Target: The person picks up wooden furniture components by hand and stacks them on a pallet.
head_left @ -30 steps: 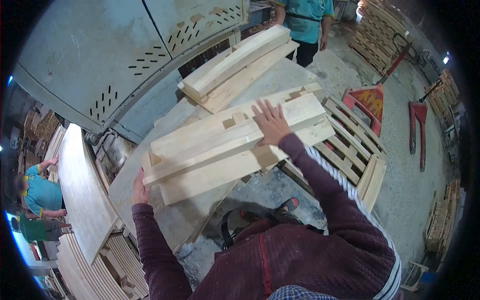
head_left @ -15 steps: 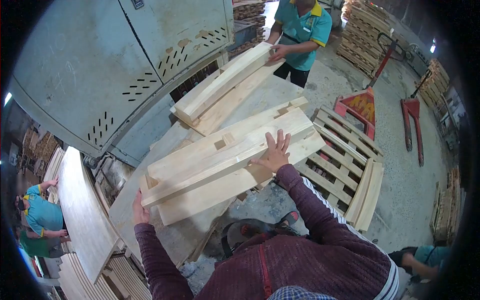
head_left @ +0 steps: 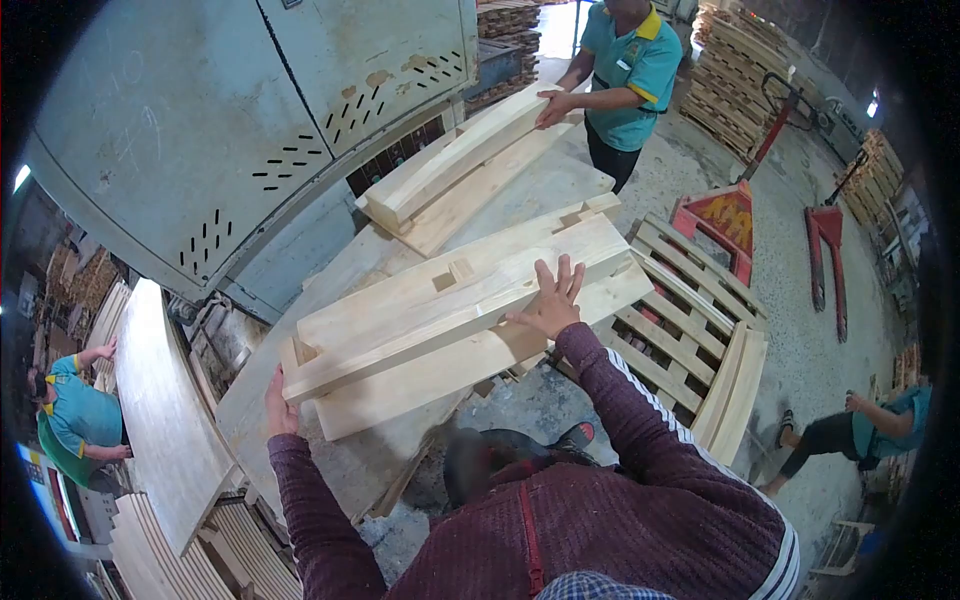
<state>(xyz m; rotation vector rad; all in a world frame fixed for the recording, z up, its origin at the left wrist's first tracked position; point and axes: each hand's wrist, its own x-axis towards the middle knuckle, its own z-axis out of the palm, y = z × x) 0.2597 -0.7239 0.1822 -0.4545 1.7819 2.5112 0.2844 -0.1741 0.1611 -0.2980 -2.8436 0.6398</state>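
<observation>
A pale wooden beam [head_left: 440,346] lies lengthwise on a wider flat board [head_left: 430,392] that has small wooden blocks fixed to it. My right hand [head_left: 552,298] rests on the beam near its right end, fingers spread. At the opposite end, my left hand [head_left: 281,402] lies with straight fingers against the end of the beam and a small end block [head_left: 296,354]. Both wooden pieces sit on a worn tabletop [head_left: 250,420] in front of me. Neither hand is wrapped around anything.
Across the table a co-worker [head_left: 628,75] holds a similar beam [head_left: 465,150] on another board. A large metal cabinet [head_left: 170,110] stands at left. Slatted pallet [head_left: 690,335] and red pallet jacks [head_left: 722,222] are to the right. Another person [head_left: 885,425] is at lower right.
My hands keep their places on the beam. The view has shifted slightly. The co-worker across the table stands more upright, and the person at lower right has come further into view.
</observation>
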